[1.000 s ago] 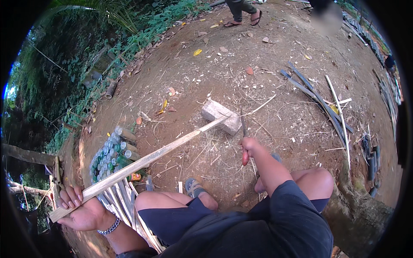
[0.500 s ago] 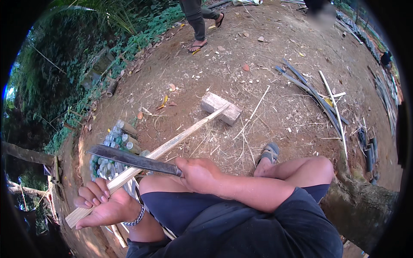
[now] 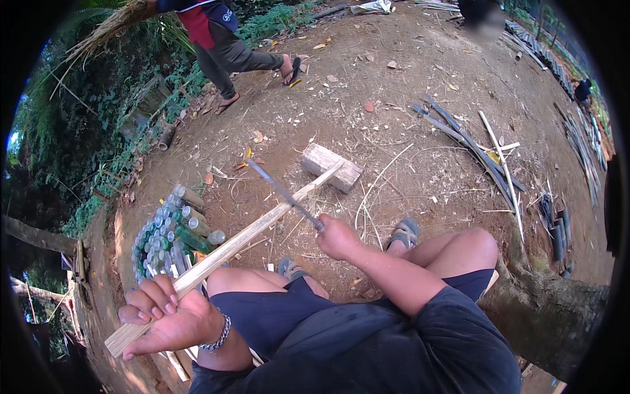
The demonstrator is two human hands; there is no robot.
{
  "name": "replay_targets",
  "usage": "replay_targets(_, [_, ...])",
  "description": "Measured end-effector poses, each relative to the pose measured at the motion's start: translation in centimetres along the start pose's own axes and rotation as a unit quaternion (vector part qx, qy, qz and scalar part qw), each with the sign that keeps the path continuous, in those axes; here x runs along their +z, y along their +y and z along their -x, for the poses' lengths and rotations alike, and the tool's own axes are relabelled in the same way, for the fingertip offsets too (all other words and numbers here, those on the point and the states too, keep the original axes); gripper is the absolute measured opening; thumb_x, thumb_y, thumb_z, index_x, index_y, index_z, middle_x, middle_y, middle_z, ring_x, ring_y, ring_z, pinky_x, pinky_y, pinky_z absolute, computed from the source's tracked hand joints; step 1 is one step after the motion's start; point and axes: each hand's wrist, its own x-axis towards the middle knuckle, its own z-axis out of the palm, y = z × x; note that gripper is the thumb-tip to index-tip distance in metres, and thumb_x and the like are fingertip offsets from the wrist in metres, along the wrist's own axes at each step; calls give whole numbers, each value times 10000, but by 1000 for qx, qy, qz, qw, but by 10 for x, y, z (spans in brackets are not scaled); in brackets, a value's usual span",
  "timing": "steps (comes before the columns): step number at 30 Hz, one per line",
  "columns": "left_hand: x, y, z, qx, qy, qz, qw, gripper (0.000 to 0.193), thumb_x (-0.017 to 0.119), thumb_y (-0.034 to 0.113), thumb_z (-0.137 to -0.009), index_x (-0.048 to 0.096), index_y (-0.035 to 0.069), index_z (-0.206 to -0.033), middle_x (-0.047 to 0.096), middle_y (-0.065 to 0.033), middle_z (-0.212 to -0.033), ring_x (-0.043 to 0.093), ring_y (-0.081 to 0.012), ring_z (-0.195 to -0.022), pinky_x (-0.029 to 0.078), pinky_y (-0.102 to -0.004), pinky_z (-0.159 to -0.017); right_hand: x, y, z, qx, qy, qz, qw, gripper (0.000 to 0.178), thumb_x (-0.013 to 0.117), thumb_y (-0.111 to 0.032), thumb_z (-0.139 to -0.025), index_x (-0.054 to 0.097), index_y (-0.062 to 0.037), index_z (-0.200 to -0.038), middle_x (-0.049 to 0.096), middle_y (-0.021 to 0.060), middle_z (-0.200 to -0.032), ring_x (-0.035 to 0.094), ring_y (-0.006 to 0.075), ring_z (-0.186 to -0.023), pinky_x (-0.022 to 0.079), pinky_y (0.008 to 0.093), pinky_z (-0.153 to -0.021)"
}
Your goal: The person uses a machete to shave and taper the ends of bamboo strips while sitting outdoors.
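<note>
My left hand, with a chain bracelet at the wrist, is wrapped round the near end of a long pale strip of split wood. The strip slants away to the right, its far end resting on a squared wooden block on the ground. In my right hand is the handle of a machete. Its dark blade is seen nearly edge-on and crosses the strip's upper part, pointing up and left. Whether the edge touches the wood I cannot tell.
Left of my knees lies a heap of clear and green bottles. Dark split strips and a pale stick lie at the right, near a tree trunk. Another person carrying a dry bundle walks at the far left.
My right hand has moved forward and right, swinging the machete from over the strip's near half to its far half. The walking person has moved left. My left hand keeps its hold.
</note>
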Motion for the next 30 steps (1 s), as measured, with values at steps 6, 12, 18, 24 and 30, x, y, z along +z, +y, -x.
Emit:
replay_targets(6, [-2, 0, 3, 11, 4, -9, 1000, 636, 553, 728, -838, 330, 152, -685, 306, 27, -593, 271, -73, -454, 198, -213, -424, -17, -59, 38, -97, -73, 35, 992, 195, 558, -114, -861, 557, -20, -1031, 661, 225, -843, 663, 395, -838, 521, 492, -750])
replay_targets(12, [1, 1, 2, -20, -54, 22, 998, 638, 568, 728, -825, 333, 151, -686, 308, 26, -594, 283, -77, -458, 203, -215, -427, -22, 34, -15, 1, 13, 10, 1000, 148, 573, -110, -829, 562, -42, -960, 654, 234, -827, 654, 412, -827, 515, 492, -754])
replay_targets(18, [9, -7, -2, -17, -24, -5, 1000, 631, 579, 713, -829, 327, 152, -686, 311, 26, -599, 280, -77, -464, 210, -212, -435, -16, -4, 5, 6, -34, 20, 999, 184, 580, -124, -859, 577, -32, -1018, 670, 228, -898, 666, 380, -864, 519, 479, -755])
replay_targets(24, [0, 0, -6, -18, -51, -2, 999, 625, 583, 705, -833, 338, 148, -690, 306, 26, -599, 262, -74, -467, 200, -216, -442, -31, -50, 14, -68, -88, 41, 993, 190, 607, -157, -840, 544, -37, -973, 650, 184, -792, 659, 377, -786, 524, 483, -675])
replay_targets(30, [27, -21, -9, -34, -54, 10, 998, 616, 614, 687, -826, 355, 143, -696, 312, 27, -608, 269, -72, -469, 195, -217, -440, -31, 117, -59, 152, -11, 63, 986, 184, 575, -162, -890, 589, -64, -1046, 679, 190, -931, 675, 353, -883, 541, 449, -757])
